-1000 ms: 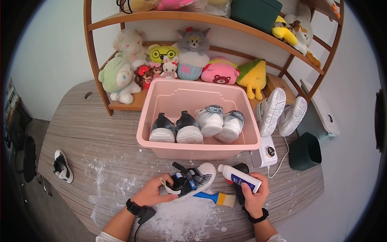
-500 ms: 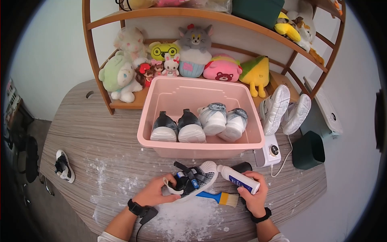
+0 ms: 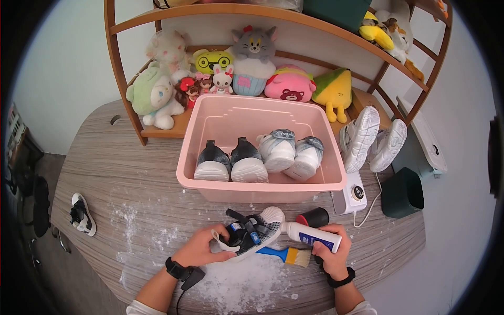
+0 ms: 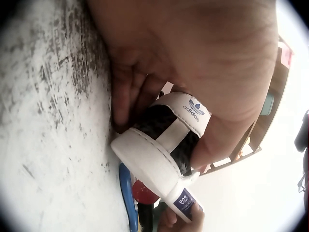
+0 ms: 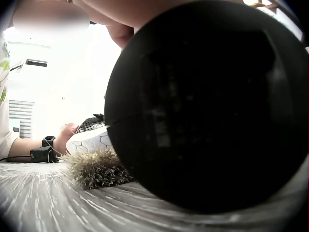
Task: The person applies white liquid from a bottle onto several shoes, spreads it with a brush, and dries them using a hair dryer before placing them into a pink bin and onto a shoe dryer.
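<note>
My left hand point(image 3: 203, 249) grips the heel end of a black and white sneaker point(image 3: 269, 227), tilted over the table; in the left wrist view its white heel tab point(image 4: 193, 110) shows a blue logo. A white bottle point(image 3: 310, 234) with a purple label is held in my right hand point(image 3: 334, 253), its tip against or very near the sole edge at the toe. Under the shoe lies a brush point(image 3: 297, 256) with a blue handle, its bristles point(image 5: 96, 169) large in the right wrist view. Just behind the bottle is a black cylinder point(image 3: 316, 217) with a red end.
Behind the hands stands a pink bin point(image 3: 262, 193) holding several shoes. A single shoe point(image 3: 83, 214) lies far left. On the right are a white device point(image 3: 349, 200) with upright shoes point(image 3: 362, 139) and a dark green bin point(image 3: 403, 193). White residue point(image 3: 236, 283) marks the table.
The bottle has swung slightly lower along the toe's sole edge, uncovering more of the black cylinder and its red end. The left hand keeps its grip on the shoe.
</note>
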{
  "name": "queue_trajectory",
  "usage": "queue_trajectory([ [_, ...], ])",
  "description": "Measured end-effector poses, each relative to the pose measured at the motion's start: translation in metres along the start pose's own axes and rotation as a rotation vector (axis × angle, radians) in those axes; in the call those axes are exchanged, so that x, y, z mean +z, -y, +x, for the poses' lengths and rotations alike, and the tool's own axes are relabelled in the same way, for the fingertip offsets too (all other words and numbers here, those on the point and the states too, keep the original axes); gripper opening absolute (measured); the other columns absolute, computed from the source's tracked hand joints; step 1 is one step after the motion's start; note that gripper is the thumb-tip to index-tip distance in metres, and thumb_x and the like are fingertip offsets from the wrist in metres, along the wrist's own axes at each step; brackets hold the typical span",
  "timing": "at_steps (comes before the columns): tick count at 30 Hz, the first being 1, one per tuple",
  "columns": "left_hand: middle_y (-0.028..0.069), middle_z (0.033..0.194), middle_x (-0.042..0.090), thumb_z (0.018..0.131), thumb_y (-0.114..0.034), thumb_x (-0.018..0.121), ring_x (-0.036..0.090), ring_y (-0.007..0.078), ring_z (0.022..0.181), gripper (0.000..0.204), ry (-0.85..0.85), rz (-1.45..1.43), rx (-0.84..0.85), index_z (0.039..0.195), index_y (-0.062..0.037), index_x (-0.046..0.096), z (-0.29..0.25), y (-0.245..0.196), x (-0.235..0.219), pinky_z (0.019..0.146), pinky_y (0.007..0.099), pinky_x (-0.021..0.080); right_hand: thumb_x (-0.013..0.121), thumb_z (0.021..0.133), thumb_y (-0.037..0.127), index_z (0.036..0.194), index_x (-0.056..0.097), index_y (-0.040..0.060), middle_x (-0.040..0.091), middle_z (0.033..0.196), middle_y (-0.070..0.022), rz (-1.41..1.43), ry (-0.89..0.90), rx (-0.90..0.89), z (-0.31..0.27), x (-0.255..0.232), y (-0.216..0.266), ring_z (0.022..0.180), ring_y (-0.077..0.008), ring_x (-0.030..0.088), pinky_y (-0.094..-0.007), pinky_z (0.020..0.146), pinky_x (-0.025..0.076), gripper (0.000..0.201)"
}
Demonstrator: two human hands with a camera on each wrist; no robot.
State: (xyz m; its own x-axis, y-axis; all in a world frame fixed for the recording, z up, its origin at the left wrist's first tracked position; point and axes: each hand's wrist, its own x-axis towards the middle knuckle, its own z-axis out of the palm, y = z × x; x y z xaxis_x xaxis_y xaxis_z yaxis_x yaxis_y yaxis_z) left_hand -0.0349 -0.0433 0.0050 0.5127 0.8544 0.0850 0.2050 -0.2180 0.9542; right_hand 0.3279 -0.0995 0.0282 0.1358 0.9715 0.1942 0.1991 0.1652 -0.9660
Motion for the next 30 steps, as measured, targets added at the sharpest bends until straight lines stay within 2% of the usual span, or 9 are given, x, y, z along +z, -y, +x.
queue_trajectory([
  [4,0.0065,0.096,0.062,0.076,-0.012,0.090,0.059,0.0201,0.092,0.040,0.010,-0.009,-0.004,0.098,-0.0064,0.058,0.000,0.002,0.000,0.085,0.0340,0.047,0.079,0.085,0.004,0.114,0.062,-0.0023,0.068,0.096,-0.0099,0.120,0.009,0.120,0.002,0.004,0.020,0.074,-0.0115,0.065,-0.0261,0.066,0.054,0.034],
  [6,0.0064,0.096,0.061,0.076,-0.011,0.090,0.059,0.0200,0.092,0.040,0.010,-0.014,-0.010,0.099,-0.0064,0.058,-0.001,0.004,0.000,0.085,0.0340,0.047,0.078,0.086,0.004,0.113,0.062,-0.0028,0.068,0.092,-0.0099,0.148,-0.101,0.176,0.003,0.011,0.025,0.066,-0.0115,0.064,-0.0269,0.062,0.054,0.032],
  [10,0.0067,0.096,0.062,0.075,-0.011,0.091,0.059,0.0203,0.092,0.040,-0.001,-0.028,0.005,0.099,-0.0063,0.058,-0.001,0.004,0.001,0.085,0.0342,0.047,0.079,0.086,0.006,0.113,0.062,-0.0027,0.068,0.096,-0.0106,0.126,-0.130,0.245,0.004,0.012,0.025,0.075,-0.0128,0.066,-0.0283,0.068,0.055,0.034],
  [12,0.0068,0.096,0.062,0.075,-0.011,0.091,0.059,0.0204,0.092,0.040,-0.001,-0.027,0.005,0.098,-0.0063,0.059,0.000,0.002,0.001,0.085,0.0342,0.047,0.081,0.084,0.008,0.114,0.061,-0.0024,0.068,0.101,-0.0114,-0.077,-0.089,0.010,0.002,0.007,0.007,0.086,-0.0153,0.066,-0.0303,0.076,0.054,0.037],
  [15,0.0072,0.096,0.062,0.075,-0.012,0.091,0.060,0.0207,0.092,0.039,0.004,-0.031,0.004,0.097,-0.0061,0.060,0.001,0.004,0.000,0.085,0.0345,0.047,0.082,0.082,0.008,0.113,0.062,-0.0012,0.068,0.105,-0.0118,-0.024,-0.035,-0.021,0.000,0.004,0.005,0.095,-0.0171,0.065,-0.0314,0.084,0.053,0.038],
  [21,0.0077,0.094,0.063,0.074,-0.012,0.092,0.061,0.0217,0.089,0.040,-0.005,0.007,0.027,0.097,-0.0055,0.060,0.000,0.002,0.000,0.083,0.0348,0.048,0.081,0.080,0.007,0.111,0.062,-0.0003,0.071,0.107,-0.0158,-0.072,0.064,-0.183,0.001,0.004,0.013,0.096,-0.0201,0.065,-0.0340,0.087,0.052,0.037],
  [27,0.0073,0.093,0.062,0.074,-0.014,0.092,0.061,0.0218,0.088,0.040,0.004,0.004,0.013,0.096,-0.0059,0.060,0.002,0.001,0.000,0.081,0.0350,0.048,0.082,0.079,0.008,0.109,0.062,0.0000,0.072,0.107,-0.0176,-0.134,0.107,-0.259,0.004,0.003,0.015,0.094,-0.0231,0.066,-0.0348,0.086,0.053,0.037],
  [30,0.0093,0.090,0.063,0.077,-0.022,0.090,0.063,0.0230,0.084,0.038,-0.030,0.030,0.082,0.094,-0.0036,0.061,0.003,0.002,0.002,0.078,0.0347,0.051,0.083,0.078,0.009,0.108,0.062,0.0004,0.072,0.106,-0.0177,-0.161,0.133,-0.327,0.002,0.004,0.012,0.091,-0.0233,0.067,-0.0345,0.082,0.054,0.037],
])
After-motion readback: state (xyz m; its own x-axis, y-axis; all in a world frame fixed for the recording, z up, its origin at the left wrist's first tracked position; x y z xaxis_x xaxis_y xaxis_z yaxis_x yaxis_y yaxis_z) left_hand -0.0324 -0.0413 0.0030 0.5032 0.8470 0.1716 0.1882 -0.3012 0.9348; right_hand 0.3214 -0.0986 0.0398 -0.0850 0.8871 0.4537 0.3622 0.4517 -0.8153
